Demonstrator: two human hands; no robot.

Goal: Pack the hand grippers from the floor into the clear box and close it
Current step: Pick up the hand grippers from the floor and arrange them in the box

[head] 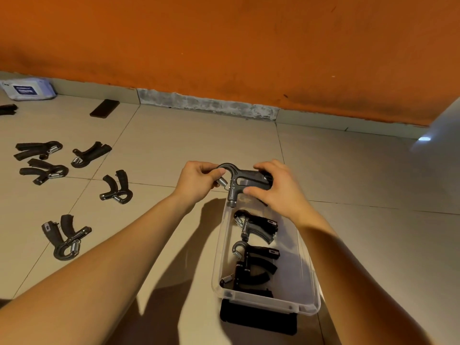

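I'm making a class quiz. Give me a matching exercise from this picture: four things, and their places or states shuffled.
1. phone
2. clear box
3. white packet
4. raised hand gripper

A. in left hand and right hand
B. far left by wall
C. open, packed grippers inside
D. dark, flat on floor

Pairs: 1-D, 2-C, 3-B, 4-A

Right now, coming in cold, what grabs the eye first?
The left hand and right hand hold a gripper over the far end of the clear box, which already has packed grippers inside. Loose grippers lie scattered on the floor at left, below an orange wall.
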